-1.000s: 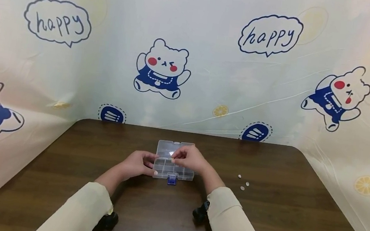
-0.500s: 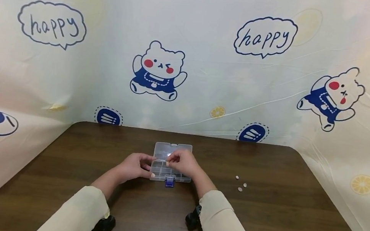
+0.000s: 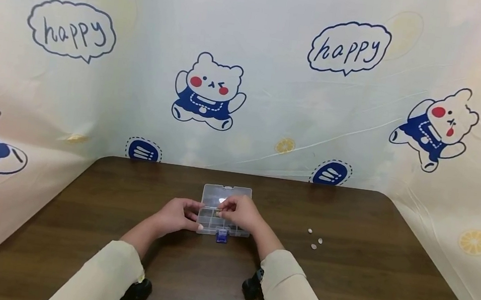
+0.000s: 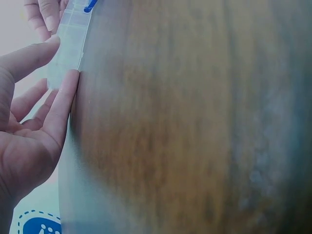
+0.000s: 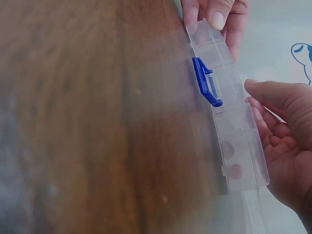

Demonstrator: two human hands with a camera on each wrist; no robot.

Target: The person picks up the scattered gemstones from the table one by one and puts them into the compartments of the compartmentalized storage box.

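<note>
A clear plastic compartment box point(image 3: 210, 228) lies on the table with its lid point(image 3: 212, 194) tilted back and its blue latch point(image 3: 222, 236) at the front. My left hand point(image 3: 177, 214) grips the left end, thumb at the front corner and fingers along the side. My right hand point(image 3: 239, 212) reaches over the compartments, thumb and fingertips pinched together at a small pale piece point(image 3: 217, 214), mostly hidden by the fingers. In the right wrist view the thumb point(image 5: 265, 90) is just over the box's rim, and two small round pieces point(image 5: 236, 170) show through the near end.
Three small pale pieces point(image 3: 313, 246) lie on the brown table point(image 3: 363, 285) to the right of the box. A printed cloth point(image 3: 270, 88) hangs behind and along both sides of the table. Dark wrist cameras point(image 3: 252, 287) sit under both cuffs.
My right hand has moved slightly left and lower over the compartments, its fingertips staying pinched. The left hand keeps its grip on the box. The head view has shifted a little.
</note>
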